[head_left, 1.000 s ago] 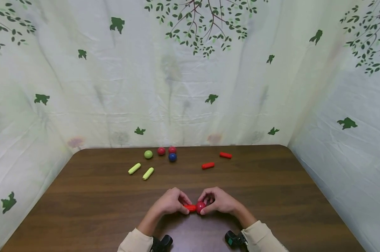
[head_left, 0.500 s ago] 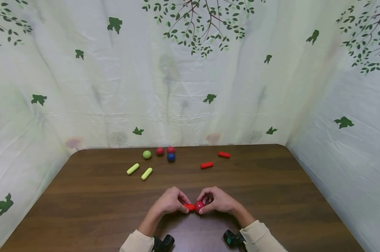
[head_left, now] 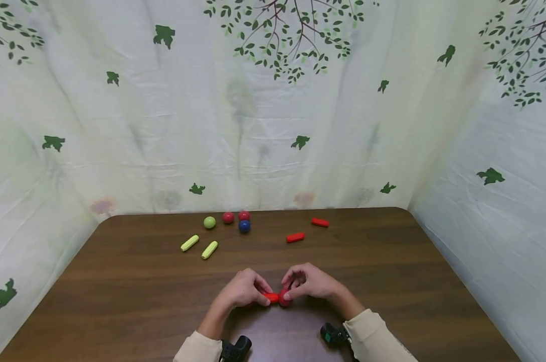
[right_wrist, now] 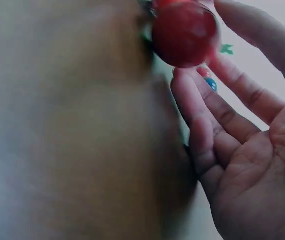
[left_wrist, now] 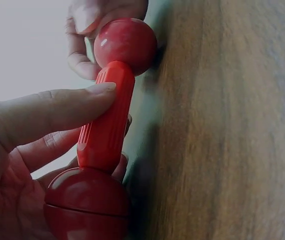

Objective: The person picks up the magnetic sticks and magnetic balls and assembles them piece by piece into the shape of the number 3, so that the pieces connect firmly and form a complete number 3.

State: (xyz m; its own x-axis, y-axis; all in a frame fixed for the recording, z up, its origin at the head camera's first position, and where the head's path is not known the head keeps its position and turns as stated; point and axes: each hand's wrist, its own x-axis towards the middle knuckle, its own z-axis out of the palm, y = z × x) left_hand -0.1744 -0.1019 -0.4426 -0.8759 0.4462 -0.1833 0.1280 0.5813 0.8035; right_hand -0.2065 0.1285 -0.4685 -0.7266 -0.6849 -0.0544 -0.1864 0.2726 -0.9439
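Note:
Near the table's front, my left hand (head_left: 246, 289) pinches a red ribbed rod (left_wrist: 107, 125), its thumb lying along one side. A dark red ball (left_wrist: 126, 46) sits at the rod's far end. Against the near end is a second dark red ball (left_wrist: 87, 200) with a seam line, hidden behind the hand in the head view. My right hand (head_left: 311, 282) is around the far ball, seen again in the right wrist view as a ball (right_wrist: 185, 34), with thumb and fingers spread loosely at its edge rather than closed on it.
At the back left lie a green ball (head_left: 209, 222), two red balls (head_left: 228, 217), a blue ball (head_left: 244, 226) and two yellow-green rods (head_left: 209, 250). Two red rods (head_left: 295, 237) lie at the back right. A leaf-patterned curtain (head_left: 264, 125) hangs behind the wooden table (head_left: 119, 301).
My right hand has loosened from the far ball and lifted slightly, its thumb now overlapping the ball in the head view. The left hand keeps its pinch on the rod.

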